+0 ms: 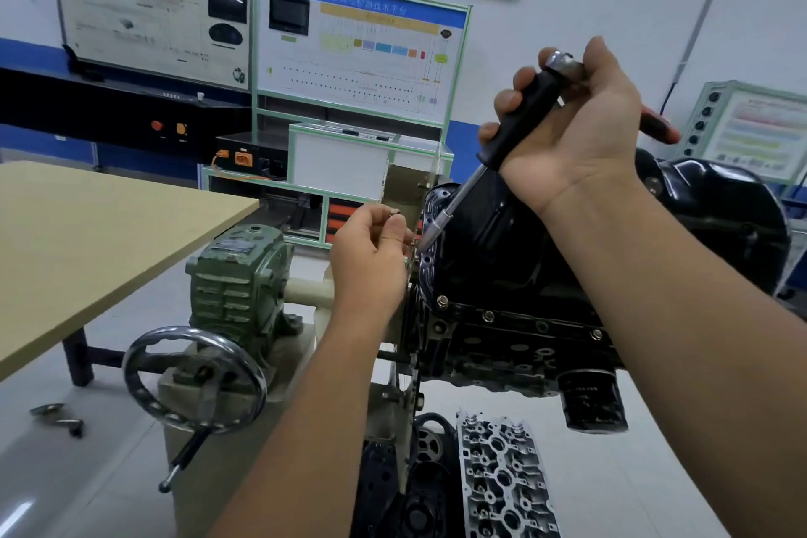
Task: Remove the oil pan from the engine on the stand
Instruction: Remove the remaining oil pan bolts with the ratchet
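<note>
Both forearms reach in: the right hand (567, 122) grips a black-handled nut driver (515, 131), tip at the black oil pan (502, 232) flange below; the left hand (371, 249) pinches a small bolt (395, 212) just beside that flange.

Two bare forearms, no sleeves anywhere up to the frame edge. No gloves, rings, watch or bands on left hand (371, 251) or right hand (572, 131). Short, unpainted nails on the fingers. Creases across the right wrist just below the palm. Nothing else of the body in view.
</note>
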Tool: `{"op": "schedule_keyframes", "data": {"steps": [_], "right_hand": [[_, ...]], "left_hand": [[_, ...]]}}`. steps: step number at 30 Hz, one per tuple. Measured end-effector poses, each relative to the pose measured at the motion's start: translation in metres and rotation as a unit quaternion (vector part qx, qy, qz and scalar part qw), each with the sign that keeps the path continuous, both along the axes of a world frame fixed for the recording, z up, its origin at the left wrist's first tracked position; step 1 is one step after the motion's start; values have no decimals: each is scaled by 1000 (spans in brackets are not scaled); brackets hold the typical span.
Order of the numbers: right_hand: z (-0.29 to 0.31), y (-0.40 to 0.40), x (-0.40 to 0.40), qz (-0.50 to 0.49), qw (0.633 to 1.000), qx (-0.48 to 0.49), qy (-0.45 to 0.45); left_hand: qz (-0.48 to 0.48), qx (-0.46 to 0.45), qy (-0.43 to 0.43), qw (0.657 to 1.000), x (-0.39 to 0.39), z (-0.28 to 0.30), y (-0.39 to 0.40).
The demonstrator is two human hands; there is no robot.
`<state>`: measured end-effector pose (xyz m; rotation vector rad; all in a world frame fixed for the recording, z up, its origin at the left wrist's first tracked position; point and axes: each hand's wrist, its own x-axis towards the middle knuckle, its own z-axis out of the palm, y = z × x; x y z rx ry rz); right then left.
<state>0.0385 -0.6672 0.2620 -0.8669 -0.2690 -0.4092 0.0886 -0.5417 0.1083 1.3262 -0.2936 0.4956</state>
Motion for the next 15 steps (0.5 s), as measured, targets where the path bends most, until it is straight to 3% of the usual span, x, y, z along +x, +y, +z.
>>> {"op": "schedule_keyframes", "data": {"steps": [3, 9, 15], "right_hand": [[-8, 5, 1, -34, 999, -23, 35], [-29, 36, 2, -18, 997, -45, 56], [-42, 85, -6, -60, 991, -118, 14]], "left_hand": [[-103, -51, 20, 993, -8, 6, 7], [-156, 44, -14, 987, -33, 5, 9], [-36, 60, -78, 994, -60, -14, 40]]}}
